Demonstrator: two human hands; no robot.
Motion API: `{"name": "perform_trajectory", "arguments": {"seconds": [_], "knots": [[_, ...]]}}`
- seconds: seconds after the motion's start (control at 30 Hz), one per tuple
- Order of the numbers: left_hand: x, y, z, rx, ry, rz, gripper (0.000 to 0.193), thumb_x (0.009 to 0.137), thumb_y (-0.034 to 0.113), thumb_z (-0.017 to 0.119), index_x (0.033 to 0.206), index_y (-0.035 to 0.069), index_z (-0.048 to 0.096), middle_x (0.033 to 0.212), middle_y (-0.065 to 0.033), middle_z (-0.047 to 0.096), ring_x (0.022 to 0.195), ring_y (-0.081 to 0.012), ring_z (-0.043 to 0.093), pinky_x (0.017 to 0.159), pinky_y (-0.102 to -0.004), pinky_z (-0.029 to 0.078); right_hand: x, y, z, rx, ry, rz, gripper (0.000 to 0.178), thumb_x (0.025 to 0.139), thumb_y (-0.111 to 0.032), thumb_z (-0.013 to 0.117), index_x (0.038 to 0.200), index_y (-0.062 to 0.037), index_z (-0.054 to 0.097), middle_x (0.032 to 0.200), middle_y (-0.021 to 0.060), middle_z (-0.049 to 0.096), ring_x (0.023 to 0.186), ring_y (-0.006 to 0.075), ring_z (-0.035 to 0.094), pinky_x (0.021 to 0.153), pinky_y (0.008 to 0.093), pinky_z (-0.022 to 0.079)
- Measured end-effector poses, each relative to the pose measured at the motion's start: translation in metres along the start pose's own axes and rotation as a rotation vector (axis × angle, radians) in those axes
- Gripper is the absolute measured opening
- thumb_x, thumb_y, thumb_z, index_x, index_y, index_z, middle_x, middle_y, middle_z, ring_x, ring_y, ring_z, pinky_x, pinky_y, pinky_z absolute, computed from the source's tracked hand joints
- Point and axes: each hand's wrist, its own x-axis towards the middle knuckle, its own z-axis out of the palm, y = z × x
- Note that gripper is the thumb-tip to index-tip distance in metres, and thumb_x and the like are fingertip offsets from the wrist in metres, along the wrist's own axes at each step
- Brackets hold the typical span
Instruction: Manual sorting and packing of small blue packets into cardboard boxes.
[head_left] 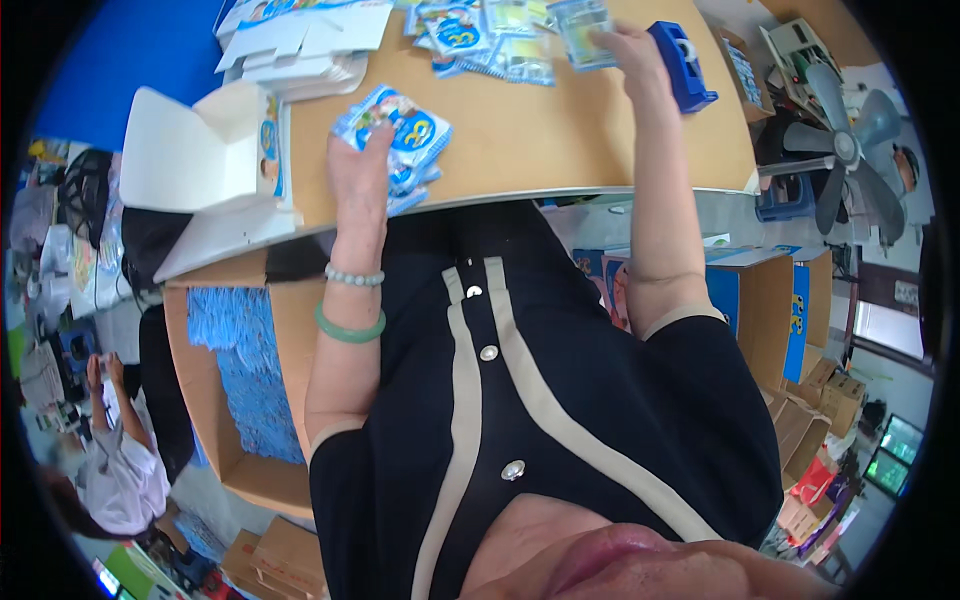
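Note:
My left hand (360,165) is closed on a small stack of blue-and-white sachets (415,135) above the table's near edge, thumb on top. At the far right of the table, my right hand (638,55) grips the edge of a single sachet (583,35), its clear yellow-green side facing up. Just left of that sachet lies a loose pile of the same sachets (515,58). A small white box (195,155) with its lid up stands left of my left hand; from above, its inner walls show white. A blue tape dispenser (683,68) sits right beside my right hand.
Flattened white cartons (305,45) are stacked at the table's far left. Below the table's left edge stands a cardboard box (290,350) of blue bundles. More cartons (755,290) stand at right, near a grey fan (846,148). Another person (125,470) is at far left.

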Motion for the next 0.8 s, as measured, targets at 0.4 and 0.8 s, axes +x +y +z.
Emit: {"name": "perform_trajectory", "arguments": {"seconds": [0.4, 0.8], "knots": [[0.011, -0.008, 0.017, 0.279, 0.254, 0.075, 0.05, 0.079, 0.023, 0.072, 0.112, -0.009, 0.05, 0.101, -0.0197, 0.066, 0.091, -0.0279, 0.066, 0.082, -0.0385, 0.051, -0.15, -0.072, 0.163, -0.604, -0.133, -0.586, 0.036, 0.09, -0.027, 0.059, 0.121, -0.0096, 0.059, 0.098, 0.0166, 0.067, 0.094, 0.0374, 0.063, 0.085, 0.0423, 0.051], [0.015, -0.006, 0.017, 0.3, 0.219, 0.017, 0.055, 0.077, 0.017, 0.076, 0.115, -0.008, 0.045, 0.104, -0.0232, 0.063, 0.094, -0.0295, 0.066, 0.083, -0.0378, 0.052, -0.079, -0.098, 0.119, -0.462, -0.325, -0.215, 0.048, 0.092, -0.038, 0.059, 0.123, -0.0012, 0.057, 0.094, 0.0175, 0.068, 0.091, 0.0323, 0.066, 0.086, 0.0425, 0.05]]}}
